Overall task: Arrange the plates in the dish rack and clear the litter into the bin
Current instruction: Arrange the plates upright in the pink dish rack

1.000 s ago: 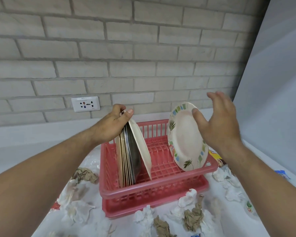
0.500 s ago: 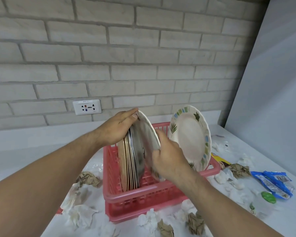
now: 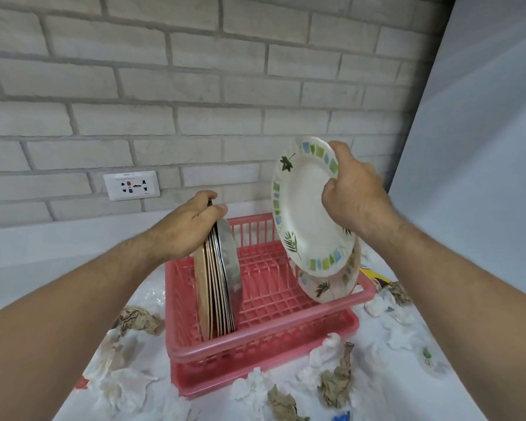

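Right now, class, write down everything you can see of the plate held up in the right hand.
The plate is white with a wavy rim, a border of green and blue squares, and leaf prints; it looks like paper. The right hand grips its upper right rim. It is tilted, face toward the camera, held above the right end of the pink dish rack. Its lower edge overlaps a matching plate leaning in the rack; whether they touch cannot be told.
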Action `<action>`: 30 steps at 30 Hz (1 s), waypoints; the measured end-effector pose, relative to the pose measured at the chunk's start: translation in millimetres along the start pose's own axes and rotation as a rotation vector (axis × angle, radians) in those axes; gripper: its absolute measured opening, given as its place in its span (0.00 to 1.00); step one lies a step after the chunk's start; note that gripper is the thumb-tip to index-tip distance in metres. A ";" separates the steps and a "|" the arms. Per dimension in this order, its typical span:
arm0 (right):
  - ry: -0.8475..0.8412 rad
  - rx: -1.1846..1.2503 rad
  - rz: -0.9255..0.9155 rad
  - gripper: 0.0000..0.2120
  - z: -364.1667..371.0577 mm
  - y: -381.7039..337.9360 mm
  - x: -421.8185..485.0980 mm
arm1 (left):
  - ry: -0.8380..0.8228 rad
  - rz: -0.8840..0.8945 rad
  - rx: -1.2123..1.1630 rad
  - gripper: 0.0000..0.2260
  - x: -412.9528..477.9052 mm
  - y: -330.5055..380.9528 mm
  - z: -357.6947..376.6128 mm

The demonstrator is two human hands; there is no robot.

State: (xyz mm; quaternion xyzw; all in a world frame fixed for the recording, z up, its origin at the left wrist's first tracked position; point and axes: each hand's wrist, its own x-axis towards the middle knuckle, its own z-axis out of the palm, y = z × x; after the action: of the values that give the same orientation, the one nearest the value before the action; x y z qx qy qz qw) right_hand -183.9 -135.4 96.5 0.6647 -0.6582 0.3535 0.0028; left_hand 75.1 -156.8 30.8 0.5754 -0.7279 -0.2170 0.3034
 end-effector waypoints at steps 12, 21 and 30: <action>-0.135 -0.147 -0.038 0.40 49.4 23.0 -20.5 | 0.011 -0.001 0.017 0.26 -1.2 4.1 0.3; -0.096 -0.438 -0.063 0.17 40.1 33.0 -4.8 | 0.023 0.061 0.028 0.25 -2.3 6.3 3.8; -0.088 -0.727 -0.251 0.22 20.2 25.7 -5.8 | 0.054 0.077 0.008 0.26 -7.7 5.4 3.5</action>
State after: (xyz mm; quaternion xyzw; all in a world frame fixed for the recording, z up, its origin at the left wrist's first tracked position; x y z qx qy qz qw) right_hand -196.4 -143.3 66.7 0.7103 -0.6536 0.0653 0.2532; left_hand 70.1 -148.2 30.4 0.5539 -0.7418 -0.1869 0.3287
